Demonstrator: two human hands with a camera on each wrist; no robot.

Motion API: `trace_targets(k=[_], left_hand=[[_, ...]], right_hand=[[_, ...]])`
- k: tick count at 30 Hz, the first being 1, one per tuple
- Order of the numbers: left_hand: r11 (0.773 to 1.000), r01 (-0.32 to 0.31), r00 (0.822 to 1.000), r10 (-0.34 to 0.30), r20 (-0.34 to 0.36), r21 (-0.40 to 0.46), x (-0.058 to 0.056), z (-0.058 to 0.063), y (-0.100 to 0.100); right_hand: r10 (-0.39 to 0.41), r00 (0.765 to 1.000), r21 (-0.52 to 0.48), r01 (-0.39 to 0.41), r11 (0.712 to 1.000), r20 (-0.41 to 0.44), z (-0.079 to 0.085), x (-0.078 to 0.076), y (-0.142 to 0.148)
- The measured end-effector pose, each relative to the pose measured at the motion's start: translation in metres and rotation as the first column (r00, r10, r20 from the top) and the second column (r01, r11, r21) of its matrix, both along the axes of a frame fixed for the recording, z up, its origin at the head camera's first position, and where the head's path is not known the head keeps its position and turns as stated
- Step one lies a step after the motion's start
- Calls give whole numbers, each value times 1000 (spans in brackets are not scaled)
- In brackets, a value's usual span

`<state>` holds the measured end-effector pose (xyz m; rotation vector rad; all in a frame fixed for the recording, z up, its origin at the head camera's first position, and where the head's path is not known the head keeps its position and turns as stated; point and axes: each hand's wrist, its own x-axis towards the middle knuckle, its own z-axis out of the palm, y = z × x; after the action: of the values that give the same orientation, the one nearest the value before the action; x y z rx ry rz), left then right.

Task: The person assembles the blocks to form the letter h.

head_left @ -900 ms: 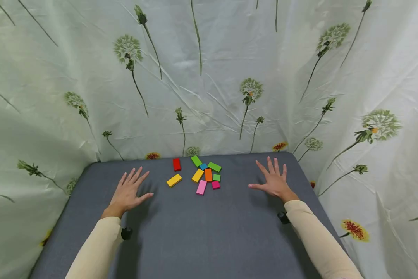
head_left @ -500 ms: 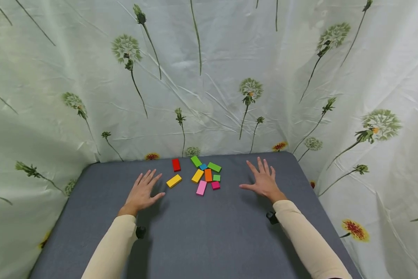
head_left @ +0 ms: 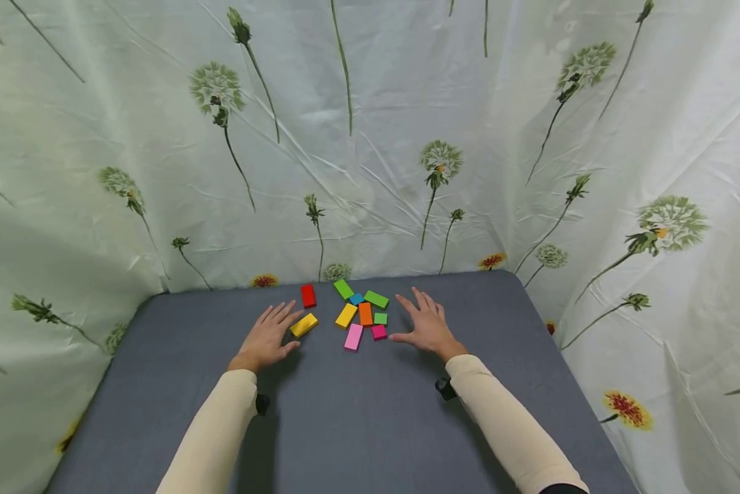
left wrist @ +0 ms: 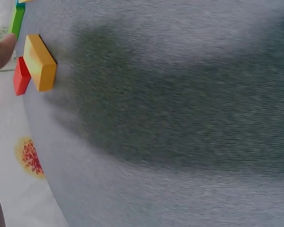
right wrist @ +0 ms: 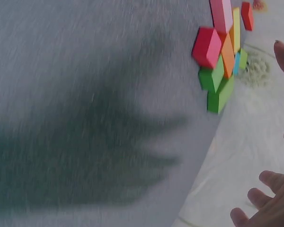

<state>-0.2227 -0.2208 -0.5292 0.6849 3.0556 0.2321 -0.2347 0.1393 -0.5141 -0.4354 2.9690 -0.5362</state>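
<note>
Fingers spread, my left hand (head_left: 268,340) hovers over the table just left of a yellow block (head_left: 304,325); a red block (head_left: 308,296) lies a little beyond. On the other side my right hand (head_left: 428,326) is held with fingers apart, near a small green block (head_left: 380,318) and a magenta block (head_left: 378,333). Between the hands lies a loose cluster: a second yellow block (head_left: 346,316), an orange block (head_left: 366,314), a pink block (head_left: 354,337), a blue block (head_left: 356,298) and two longer green blocks (head_left: 376,299). Neither hand holds anything.
A dark grey cloth-covered table (head_left: 345,425) spreads under both arms. White curtains (head_left: 382,171) printed with dandelions hang along its back and sides. The blocks lie close to the table's back edge.
Both hands have moved inward toward the blocks, the left to the right and the right to the left. The blocks stay in the same arrangement; the head view has shifted slightly.
</note>
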Motion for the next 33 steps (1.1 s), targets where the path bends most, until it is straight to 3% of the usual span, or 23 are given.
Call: trace_targets(k=[3, 8, 13, 18, 24, 33], left_hand=[[1000, 21, 999, -22, 24, 13, -7, 0, 3], [998, 48, 990, -54, 130, 51, -12, 1, 10], [1000, 17, 976, -20, 215, 14, -16, -1, 18], [999, -23, 962, 14, 272, 29, -18, -11, 22], [1000, -6, 974, 4, 227, 7, -22, -18, 20], [998, 35, 983, -25, 183, -54, -29, -19, 25]], right_hand=[[15, 1000, -14, -15, 1000, -6, -5, 0, -13], [17, 1000, -24, -17, 1000, 0, -12, 2, -33], [66, 998, -48, -65, 997, 14, -18, 4, -47], [121, 992, -62, -119, 991, 23, -22, 6, -58], [166, 985, -77, -162, 984, 48, -26, 3, -68], [194, 981, -50, -194, 980, -8, -37, -4, -77]])
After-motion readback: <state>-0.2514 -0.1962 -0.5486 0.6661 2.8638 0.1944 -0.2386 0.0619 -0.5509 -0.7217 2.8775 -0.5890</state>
